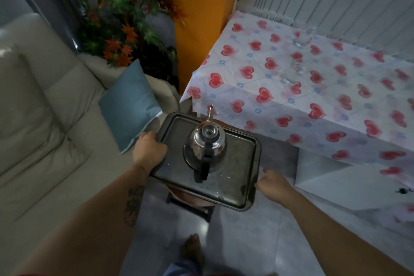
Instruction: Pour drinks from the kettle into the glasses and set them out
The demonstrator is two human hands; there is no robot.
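A: What do the grips hold?
B: Left grip (149, 149) curls round the tray (237, 154) at its 9 o'clock edge. Right grip (273, 182), fingers bent, is at 4 o'clock; whether it holds, I cannot tell.
A: And the kettle (205, 143)?
B: It stands upright on the tray. The glasses (291, 74) wait on the desk (257, 87), at 1 o'clock. Next, I think, carry it there level.

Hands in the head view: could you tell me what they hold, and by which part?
The tray: left hand grips its left rim, right hand its right rim.
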